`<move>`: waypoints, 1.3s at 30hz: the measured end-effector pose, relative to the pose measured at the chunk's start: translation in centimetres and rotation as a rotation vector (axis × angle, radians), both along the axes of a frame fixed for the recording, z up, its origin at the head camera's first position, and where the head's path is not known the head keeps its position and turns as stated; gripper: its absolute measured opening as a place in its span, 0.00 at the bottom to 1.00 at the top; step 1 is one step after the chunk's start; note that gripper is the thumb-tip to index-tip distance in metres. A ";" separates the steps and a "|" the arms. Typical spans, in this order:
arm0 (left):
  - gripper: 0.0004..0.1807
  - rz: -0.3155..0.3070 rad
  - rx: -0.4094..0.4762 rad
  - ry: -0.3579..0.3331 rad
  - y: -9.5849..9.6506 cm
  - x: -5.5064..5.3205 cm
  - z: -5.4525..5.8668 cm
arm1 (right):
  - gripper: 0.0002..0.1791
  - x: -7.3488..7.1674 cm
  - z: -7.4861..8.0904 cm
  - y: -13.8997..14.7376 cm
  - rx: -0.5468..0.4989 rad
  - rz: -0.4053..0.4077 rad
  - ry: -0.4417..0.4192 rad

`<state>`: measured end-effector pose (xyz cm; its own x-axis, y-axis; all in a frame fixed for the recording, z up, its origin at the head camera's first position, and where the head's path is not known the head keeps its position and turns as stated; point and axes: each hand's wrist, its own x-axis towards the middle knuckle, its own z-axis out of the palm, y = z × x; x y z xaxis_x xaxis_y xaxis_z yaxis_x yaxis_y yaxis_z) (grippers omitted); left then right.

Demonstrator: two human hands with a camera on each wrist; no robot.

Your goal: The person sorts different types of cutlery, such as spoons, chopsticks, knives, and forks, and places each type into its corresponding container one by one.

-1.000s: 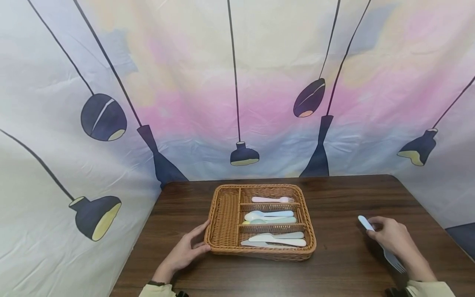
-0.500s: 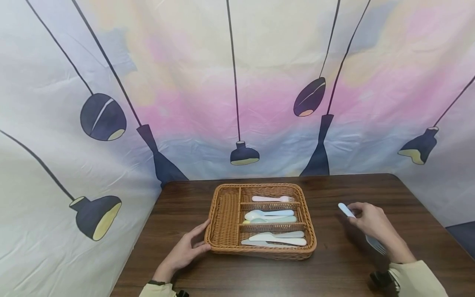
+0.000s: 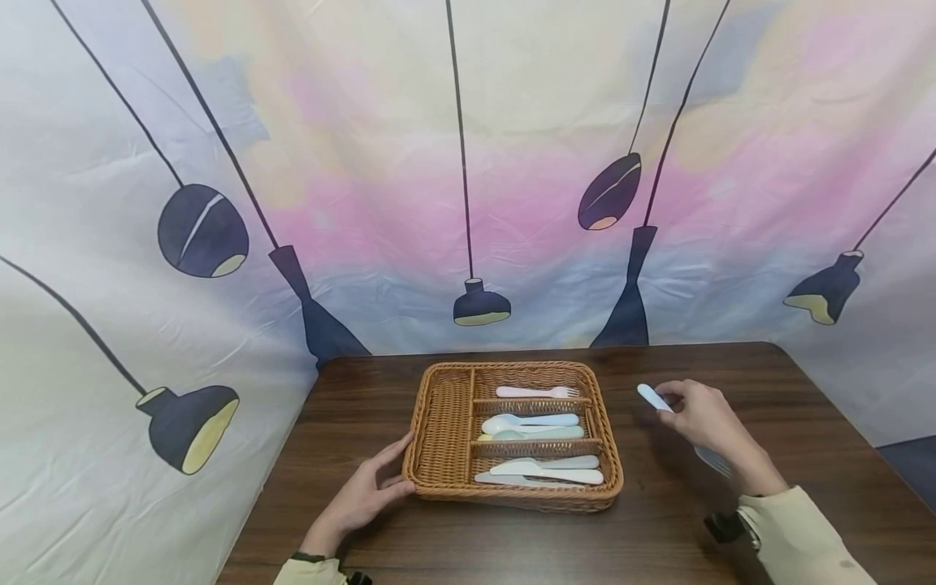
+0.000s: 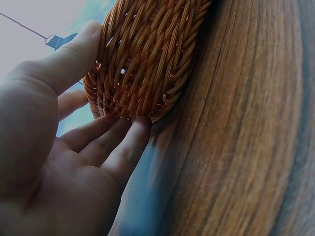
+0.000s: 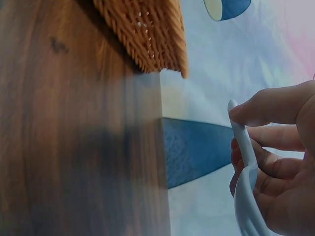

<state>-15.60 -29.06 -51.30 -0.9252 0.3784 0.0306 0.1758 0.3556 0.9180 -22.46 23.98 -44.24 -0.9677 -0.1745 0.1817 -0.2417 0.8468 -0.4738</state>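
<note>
My right hand [image 3: 705, 416] pinches a pale blue fork [image 5: 243, 142] between thumb and fingers, above the table to the right of the basket. The fork's handle end points toward the far left; its tines show beneath the wrist. My left hand [image 3: 366, 492] touches the left front corner of a brown wicker cutlery basket [image 3: 442, 431], fingertips and thumb against its woven side [image 4: 142, 64]. Inside, a pink fork [image 3: 537, 392] lies in the back compartment. Several spoons [image 3: 530, 422] fill the middle one, and several knives [image 3: 544, 471] the front one.
The basket stands on a dark wood table [image 3: 512, 544]. Its long left compartment [image 3: 444, 406] shows bare wicker. Behind the table hangs a cloth [image 3: 366, 162] printed with lamps.
My right hand has carried the fork leftward and toward the back, closer to the basket. The left hand and the basket have stayed in place.
</note>
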 end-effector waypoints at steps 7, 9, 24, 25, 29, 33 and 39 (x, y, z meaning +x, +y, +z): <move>0.44 -0.001 0.004 0.002 0.0 0.0 0.0 | 0.16 -1.1 0.8 -1.6 -0.030 0.035 0.017; 0.44 -0.004 0.003 0.003 0.0 0.0 0.0 | 0.16 -1.4 1.0 -2.0 -0.032 0.045 0.015; 0.45 0.003 -0.004 0.005 0.0 0.0 0.0 | 0.17 -2.4 1.9 -4.5 -0.053 0.092 0.006; 0.45 0.001 -0.004 0.008 0.0 0.0 0.0 | 0.17 -2.4 1.9 -4.6 -0.055 0.096 0.011; 0.44 -0.007 0.000 0.018 0.0 0.1 0.0 | 0.16 -2.6 1.9 -5.0 -0.066 0.110 0.033; 0.45 -0.003 0.000 0.014 -0.1 0.2 0.0 | 0.16 -2.7 2.1 -5.5 -0.071 0.118 0.040; 0.44 0.002 -0.002 0.011 0.0 0.1 0.2 | 0.16 -2.7 2.4 -6.1 -0.072 0.130 0.045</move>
<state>-15.48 -29.07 -51.13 -0.9254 0.3769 0.0396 0.1848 0.3576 0.9154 -25.19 17.85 -41.81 -0.9283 -0.2830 0.2413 -0.3698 0.7713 -0.5180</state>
